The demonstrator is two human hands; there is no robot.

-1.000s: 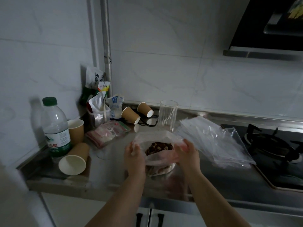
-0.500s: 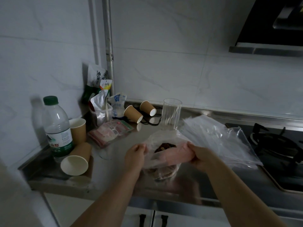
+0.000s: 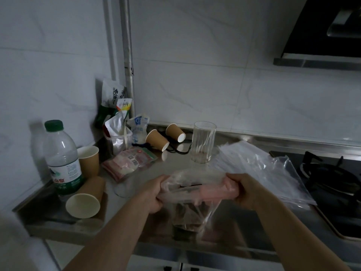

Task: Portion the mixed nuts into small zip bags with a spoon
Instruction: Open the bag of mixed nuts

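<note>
The left hand (image 3: pixel 156 194) and the right hand (image 3: pixel 245 189) hold a clear zip bag (image 3: pixel 192 200) above the steel bench (image 3: pixel 125 227), fingers curled tight around its two top corners. Dark mixed nuts (image 3: pixel 185 218) lie in the bag's bottom. A pile of clear bags (image 3: pixel 259 169) lies just right of it.

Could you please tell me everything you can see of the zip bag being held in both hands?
The zip bag is clear, thin, crinkled plastic with a pinkish band along its top edge. The left hand grips its left end and the right hand its right end, stretching the top sideways. It hangs upright over the steel counter, and dark brown nuts fill its lower part. Whether the seal is shut cannot be told.
</note>
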